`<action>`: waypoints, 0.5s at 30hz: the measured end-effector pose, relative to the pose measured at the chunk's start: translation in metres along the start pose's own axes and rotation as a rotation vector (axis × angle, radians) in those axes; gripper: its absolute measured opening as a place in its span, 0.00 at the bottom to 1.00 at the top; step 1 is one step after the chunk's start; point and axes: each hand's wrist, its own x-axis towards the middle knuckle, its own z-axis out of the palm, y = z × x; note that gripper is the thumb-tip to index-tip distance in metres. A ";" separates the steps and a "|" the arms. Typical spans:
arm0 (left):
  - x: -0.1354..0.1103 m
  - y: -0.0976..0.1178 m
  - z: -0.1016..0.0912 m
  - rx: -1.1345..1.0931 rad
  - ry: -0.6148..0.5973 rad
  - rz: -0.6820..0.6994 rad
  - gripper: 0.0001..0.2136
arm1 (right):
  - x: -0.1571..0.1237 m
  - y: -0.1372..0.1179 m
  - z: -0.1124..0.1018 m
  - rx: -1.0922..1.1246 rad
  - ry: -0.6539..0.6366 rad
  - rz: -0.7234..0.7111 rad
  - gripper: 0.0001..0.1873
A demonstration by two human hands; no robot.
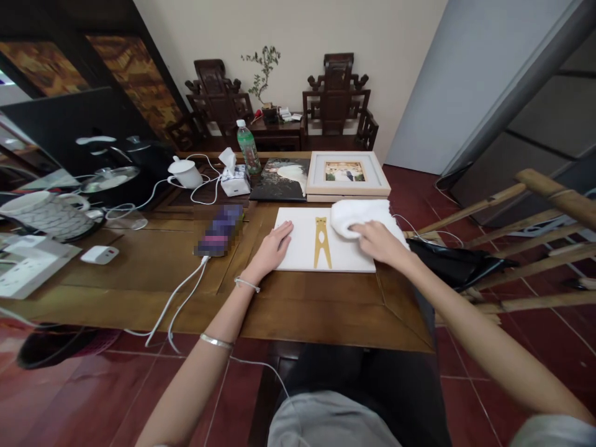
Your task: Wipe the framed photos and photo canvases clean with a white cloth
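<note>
A white rectangular board (300, 231) lies flat near the front edge of the wooden table. Painted or laid on its middle is a gold, two-legged shape with a cat-like head (321, 243); I cannot tell which. My left hand (275, 247) rests flat on the board's left side, fingers stretched out, holding nothing. At the right side of the board, my right hand (378, 241) grips a bunched white cloth (361, 214), its fingers pressed into the fabric. The cloth covers the board's upper right corner and hangs past its right edge.
Behind the board are a framed photo (382, 180), a dark picture panel (270, 180), a tissue box (236, 182) and a green-labelled bottle (248, 149). To the left lie a phone (220, 231) with cables, a charger (99, 254) and a lidded cup (185, 174). Wooden poles (559, 192) stand right.
</note>
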 end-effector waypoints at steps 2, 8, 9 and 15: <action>0.000 0.000 0.001 0.007 -0.008 -0.007 0.22 | -0.036 -0.011 0.008 -0.028 0.007 -0.078 0.27; -0.002 0.002 0.002 0.017 -0.027 -0.003 0.24 | -0.096 -0.038 0.007 0.073 -0.047 -0.233 0.25; -0.002 0.003 0.002 0.020 -0.027 -0.001 0.23 | -0.094 -0.036 0.007 0.087 -0.049 -0.240 0.25; -0.004 0.002 -0.001 0.070 -0.039 0.017 0.24 | -0.040 -0.007 0.014 0.068 -0.037 -0.259 0.24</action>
